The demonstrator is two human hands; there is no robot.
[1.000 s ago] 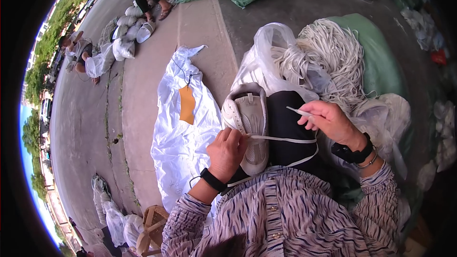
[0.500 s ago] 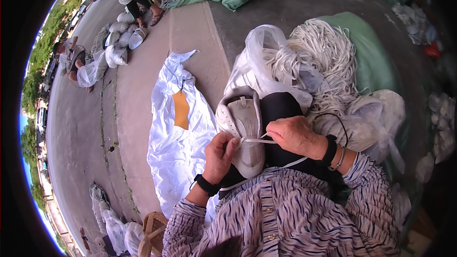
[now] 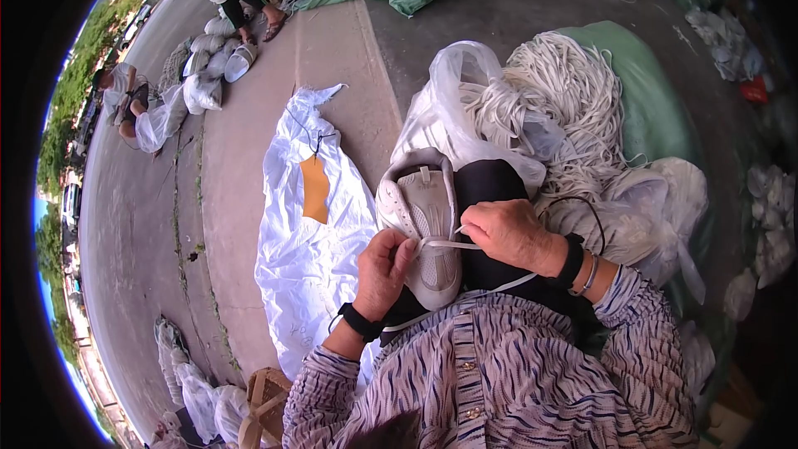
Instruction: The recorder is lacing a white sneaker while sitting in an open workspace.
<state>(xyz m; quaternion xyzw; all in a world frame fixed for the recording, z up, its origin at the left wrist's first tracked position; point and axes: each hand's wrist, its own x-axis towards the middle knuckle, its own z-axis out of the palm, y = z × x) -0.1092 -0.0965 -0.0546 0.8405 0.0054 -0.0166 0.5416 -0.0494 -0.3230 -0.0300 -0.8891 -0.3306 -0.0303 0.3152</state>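
Observation:
A beige sneaker [image 3: 422, 199] rests on my lap with its toe pointing toward me and its tongue showing. A flat white shoelace [image 3: 449, 244] runs across the lower lace area of the shoe. My left hand [image 3: 385, 270] is closed at the left side of the shoe, thumb and fingers pinching the lace. On the right, my right hand [image 3: 509, 234] is closed on the lace too, just off the shoe's edge above my dark trouser leg. A loose stretch of lace trails below the right hand. The tips of the pinching fingers are partly hidden.
A big heap of white laces [image 3: 569, 108] lies beyond my right knee on a green sack [image 3: 648, 100], beside a clear plastic bag [image 3: 461, 71]. White sheeting [image 3: 291, 283] with an orange piece [image 3: 315, 189] spreads at left. Other people sit farther off among bags.
My right hand has shifted very slightly up and left. The shoe and my left hand look almost unmoved.

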